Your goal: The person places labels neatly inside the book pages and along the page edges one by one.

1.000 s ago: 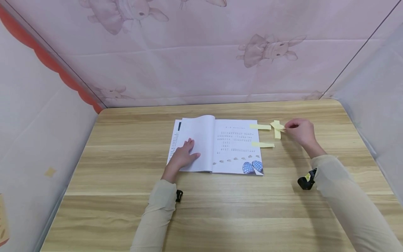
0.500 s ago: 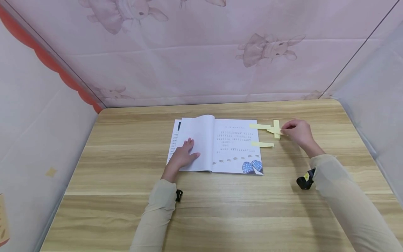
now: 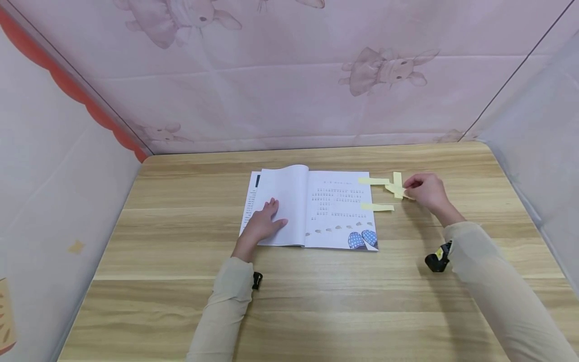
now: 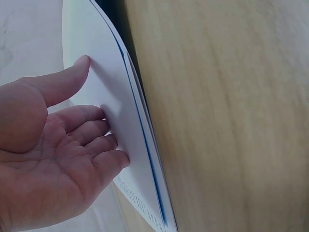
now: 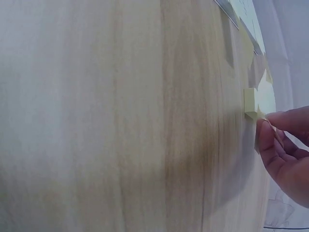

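An open book (image 3: 336,221) lies on the wooden table, a leaf curving up at its spine. My left hand (image 3: 262,224) rests on the blank left page (image 3: 285,191), its fingertips touching the paper in the left wrist view. Two yellow sticky strips (image 3: 377,207) jut out past the right page's outer edge. To the right of the book, my right hand (image 3: 428,192) pinches a yellow sticky note strip (image 3: 392,189) between thumb and fingers. That strip lies crosswise over a small yellow sticky note pad (image 3: 397,177), whose thick edge shows in the right wrist view.
The wooden table (image 3: 316,311) runs back to a pink rabbit-patterned cloth wall (image 3: 271,110). Pale panels (image 3: 50,166) stand at both sides. Black camera mounts (image 3: 438,259) hang from the wrists.
My right hand has moved slightly left with the yellow sticky strip, which swung and shifted across the pad. My left hand has stayed on the page.
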Motion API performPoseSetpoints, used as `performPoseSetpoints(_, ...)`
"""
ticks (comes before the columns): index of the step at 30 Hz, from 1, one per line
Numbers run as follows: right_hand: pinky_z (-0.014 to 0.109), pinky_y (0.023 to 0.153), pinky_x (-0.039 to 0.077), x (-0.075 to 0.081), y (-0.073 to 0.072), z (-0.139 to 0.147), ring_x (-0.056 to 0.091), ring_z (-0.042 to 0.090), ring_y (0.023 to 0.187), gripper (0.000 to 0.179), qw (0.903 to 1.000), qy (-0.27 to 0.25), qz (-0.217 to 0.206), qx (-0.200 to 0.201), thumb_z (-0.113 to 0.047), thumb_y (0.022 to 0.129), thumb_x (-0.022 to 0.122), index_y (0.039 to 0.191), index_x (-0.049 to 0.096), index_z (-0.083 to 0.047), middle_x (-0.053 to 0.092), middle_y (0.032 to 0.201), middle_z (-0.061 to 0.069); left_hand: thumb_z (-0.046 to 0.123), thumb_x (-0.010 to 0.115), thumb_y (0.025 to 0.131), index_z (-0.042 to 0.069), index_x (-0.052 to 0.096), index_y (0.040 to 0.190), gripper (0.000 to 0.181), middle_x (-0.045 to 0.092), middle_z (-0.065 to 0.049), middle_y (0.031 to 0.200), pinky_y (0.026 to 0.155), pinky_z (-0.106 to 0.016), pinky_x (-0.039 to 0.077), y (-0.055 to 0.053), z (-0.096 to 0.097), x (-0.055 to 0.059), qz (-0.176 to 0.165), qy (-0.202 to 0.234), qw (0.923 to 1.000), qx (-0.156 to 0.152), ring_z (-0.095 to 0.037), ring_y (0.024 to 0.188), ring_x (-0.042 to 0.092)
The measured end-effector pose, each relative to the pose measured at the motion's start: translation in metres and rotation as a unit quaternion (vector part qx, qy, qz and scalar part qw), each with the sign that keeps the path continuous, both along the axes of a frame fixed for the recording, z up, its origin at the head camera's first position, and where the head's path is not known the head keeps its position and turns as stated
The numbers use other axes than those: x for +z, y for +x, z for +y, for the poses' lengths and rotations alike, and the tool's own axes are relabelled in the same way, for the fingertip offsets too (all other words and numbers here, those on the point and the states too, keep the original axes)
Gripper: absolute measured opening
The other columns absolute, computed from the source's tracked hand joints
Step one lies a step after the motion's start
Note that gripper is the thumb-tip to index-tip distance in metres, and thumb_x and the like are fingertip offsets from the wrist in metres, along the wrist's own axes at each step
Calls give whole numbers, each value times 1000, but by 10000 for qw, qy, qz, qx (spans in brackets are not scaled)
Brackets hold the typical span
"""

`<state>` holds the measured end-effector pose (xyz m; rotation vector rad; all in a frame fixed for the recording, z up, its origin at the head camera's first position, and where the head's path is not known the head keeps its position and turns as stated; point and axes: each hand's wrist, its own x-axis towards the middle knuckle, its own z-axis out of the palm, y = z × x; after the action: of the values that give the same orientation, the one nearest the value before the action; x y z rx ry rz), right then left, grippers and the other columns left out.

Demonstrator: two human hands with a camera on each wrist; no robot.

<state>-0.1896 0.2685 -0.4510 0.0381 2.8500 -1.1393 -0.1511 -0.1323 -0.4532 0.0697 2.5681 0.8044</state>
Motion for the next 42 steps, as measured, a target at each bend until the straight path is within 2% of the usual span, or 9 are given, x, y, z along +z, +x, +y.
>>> performPoseSetpoints(7,23,59,43,1,-1,1,50,20,74,15,9996,-17,-294,34,-2,82,59,94,63,8,60,85,16,29,52,92,5,22,143,64,12,-4,150,111,-38,11,0,1,1,-30,-24,10000,-17,-21,138,7)
performPoseSetpoints(11,25,61,43,4,-1,0,49,22,79,18,9985,-172,-500,-139,-7,87,55,96,61,8,59,94,20,29,52,92,5,22,143,64,12,-4,150,111,-38,11,0,1,2,-60,-26,10000,4,-21,138,7)
performPoseSetpoints(15,27,64,41,5,-3,0,47,22,82,24,9965,-361,-639,-389,-13,88,54,98,60,8,59,95,18,29,52,92,5,22,144,64,12,-4,151,111,-38,11,-1,0,1,-80,-40,10000,-3,-21,138,7)
performPoseSetpoints(24,22,56,42,1,-5,-2,46,13,70,24,9907,-870,-736,-745,-12,85,58,95,59,10,54,72,-1,29,52,92,5,22,143,64,12,-4,150,111,-38,10,-1,0,2,-61,-2,10000,-17,-22,138,7)
performPoseSetpoints(32,23,55,41,1,-5,-4,45,11,67,21,9864,-1157,-811,-841,-11,85,57,92,58,9,52,70,-2,29,52,92,5,22,143,64,12,-4,151,111,-38,11,0,1,5,-96,8,10000,20,-21,138,7)
performPoseSetpoints(42,23,54,41,6,-2,-4,43,9,65,17,9811,-1465,-950,-832,-8,86,55,91,55,8,51,75,0,28,53,92,5,23,143,63,13,-4,150,111,-37,11,0,1,2,-41,16,10000,49,-21,138,7)
